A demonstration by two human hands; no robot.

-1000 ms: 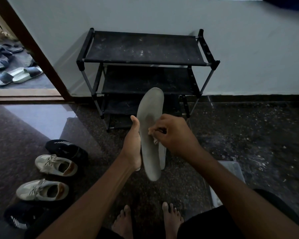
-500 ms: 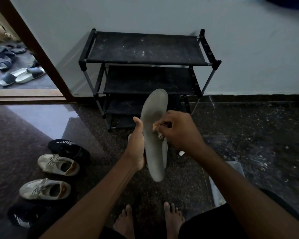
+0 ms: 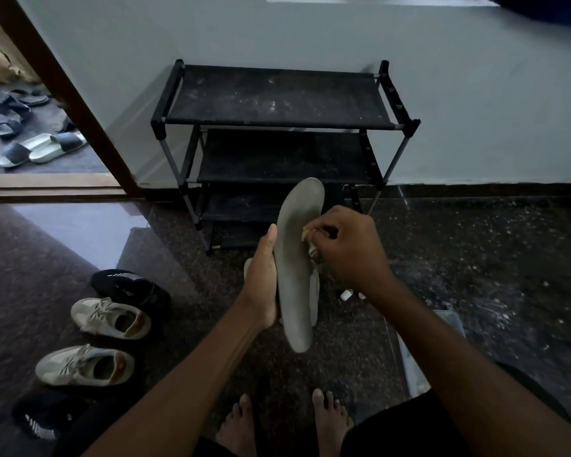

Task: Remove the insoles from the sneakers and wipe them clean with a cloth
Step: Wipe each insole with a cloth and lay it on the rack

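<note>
My left hand [image 3: 261,285] holds a grey insole [image 3: 295,258] upright in front of me, thumb along its left edge. A second insole [image 3: 314,300] shows behind it, held in the same hand. My right hand [image 3: 346,249] is closed on a small crumpled cloth [image 3: 312,247] and presses it against the insole's right side near the middle. Two pale sneakers [image 3: 109,317] [image 3: 84,365] lie on the floor at the left, openings facing up.
A black three-tier shoe rack [image 3: 277,103] stands against the wall ahead. Two black shoes [image 3: 129,288] [image 3: 43,420] flank the sneakers. A pale box [image 3: 442,328] sits on the floor at right. An open doorway with slippers [image 3: 40,148] is at far left. My bare feet are below.
My right hand with the cloth has slid a little up the insole. The insoles and my left hand have shifted slightly right and up.
</note>
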